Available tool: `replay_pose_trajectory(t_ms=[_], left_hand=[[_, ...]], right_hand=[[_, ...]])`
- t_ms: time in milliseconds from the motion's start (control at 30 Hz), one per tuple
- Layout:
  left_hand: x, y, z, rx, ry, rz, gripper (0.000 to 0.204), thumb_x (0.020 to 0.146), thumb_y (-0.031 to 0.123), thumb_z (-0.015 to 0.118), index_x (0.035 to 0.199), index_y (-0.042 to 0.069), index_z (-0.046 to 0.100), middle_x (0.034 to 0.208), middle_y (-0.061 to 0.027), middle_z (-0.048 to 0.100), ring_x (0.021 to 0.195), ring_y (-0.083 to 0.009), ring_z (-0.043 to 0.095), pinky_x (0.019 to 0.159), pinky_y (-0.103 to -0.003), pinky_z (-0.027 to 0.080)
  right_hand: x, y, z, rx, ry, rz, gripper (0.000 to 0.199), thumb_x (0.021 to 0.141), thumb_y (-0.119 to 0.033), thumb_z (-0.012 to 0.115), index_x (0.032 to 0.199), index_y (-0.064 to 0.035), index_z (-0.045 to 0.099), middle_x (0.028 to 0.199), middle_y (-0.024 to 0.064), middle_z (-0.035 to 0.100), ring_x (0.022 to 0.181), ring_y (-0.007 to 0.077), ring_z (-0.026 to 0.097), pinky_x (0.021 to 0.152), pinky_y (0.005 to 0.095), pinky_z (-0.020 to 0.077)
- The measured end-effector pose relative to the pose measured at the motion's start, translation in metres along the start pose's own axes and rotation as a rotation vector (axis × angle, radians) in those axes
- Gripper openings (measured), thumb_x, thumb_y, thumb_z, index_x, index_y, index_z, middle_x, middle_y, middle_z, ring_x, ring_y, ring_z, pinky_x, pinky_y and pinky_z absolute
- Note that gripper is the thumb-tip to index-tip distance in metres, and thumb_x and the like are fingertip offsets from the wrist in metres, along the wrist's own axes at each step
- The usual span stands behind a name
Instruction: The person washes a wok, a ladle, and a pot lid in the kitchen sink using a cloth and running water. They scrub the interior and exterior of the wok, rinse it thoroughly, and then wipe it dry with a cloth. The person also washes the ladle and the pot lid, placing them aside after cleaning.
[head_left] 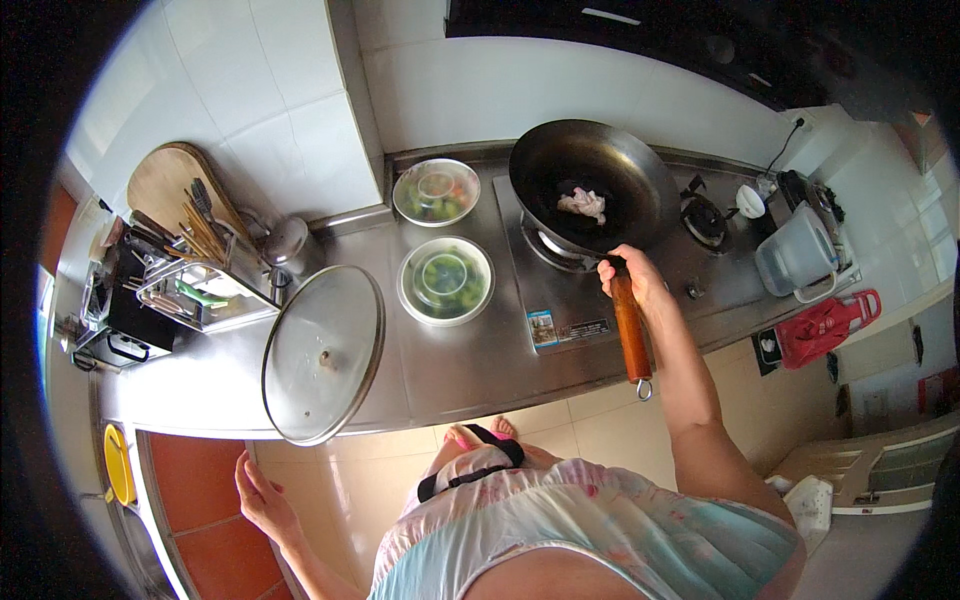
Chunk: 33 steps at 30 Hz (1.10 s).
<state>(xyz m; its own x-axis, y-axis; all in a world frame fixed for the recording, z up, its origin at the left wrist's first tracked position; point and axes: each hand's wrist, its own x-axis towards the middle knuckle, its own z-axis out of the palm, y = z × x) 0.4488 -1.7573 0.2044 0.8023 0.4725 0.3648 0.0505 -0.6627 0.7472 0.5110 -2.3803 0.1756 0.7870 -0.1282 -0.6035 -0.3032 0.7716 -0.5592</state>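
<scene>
wooden wok handle (630,330) pointing toward person, right hand (630,278) gripping

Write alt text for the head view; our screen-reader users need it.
A person's right hand grips the wooden handle of a dark wok holding pale food on a gas stove. The left hand hangs free below the steel counter, near a glass lid.

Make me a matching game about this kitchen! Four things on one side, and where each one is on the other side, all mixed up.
Things:
1. wok
2. glass lid
3. right hand
4. chopsticks

Places:
A. standing in the rack on the far left
B. on the stove burner
C. gripping the wooden handle
D. lying on the steel counter, over its front edge

Pairs: 1-B, 2-D, 3-C, 4-A
</scene>
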Motion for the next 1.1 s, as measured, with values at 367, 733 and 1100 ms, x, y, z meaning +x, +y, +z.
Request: replay_pose_trajectory(t_ms=[367,733,1100], left_hand=[[-0.011,0.019,0.030,-0.020,-0.038,-0.038,0.033,0.099,0.031,0.048,0.113,0.006,0.064,0.061,-0.0008,0.054,0.047,-0.0058,0.039,0.043,-0.023,0.033],[-0.019,0.013,0.034,-0.052,-0.004,-0.024,0.031,0.099,0.030,0.049,0.113,0.005,0.063,0.058,0.0021,0.050,0.049,-0.0039,0.038,0.044,-0.021,0.030],[-0.046,-0.014,0.025,0.091,-0.001,-0.145,0.030,0.099,0.030,0.049,0.112,0.009,0.064,0.068,0.0017,0.057,0.051,-0.0037,0.042,0.045,-0.020,0.034]], right_hand=[[0.025,-0.006,-0.039,0.024,-0.048,0.006,0.029,0.090,-0.028,0.058,0.092,-0.0008,0.049,0.075,0.0087,0.060,0.059,0.0161,0.059,0.062,0.0354,0.0534],[0.005,-0.049,-0.161,-1.708,0.571,-0.124,0.027,0.087,-0.024,0.066,0.091,0.0023,0.061,0.076,0.0080,0.065,0.068,0.0148,0.062,0.055,0.0305,0.0484],[0.057,-0.068,-0.134,-1.919,0.239,0.527,0.022,0.082,-0.017,0.067,0.080,0.0021,0.056,0.066,0.0082,0.059,0.052,0.0145,0.051,0.046,0.0295,0.0409]])
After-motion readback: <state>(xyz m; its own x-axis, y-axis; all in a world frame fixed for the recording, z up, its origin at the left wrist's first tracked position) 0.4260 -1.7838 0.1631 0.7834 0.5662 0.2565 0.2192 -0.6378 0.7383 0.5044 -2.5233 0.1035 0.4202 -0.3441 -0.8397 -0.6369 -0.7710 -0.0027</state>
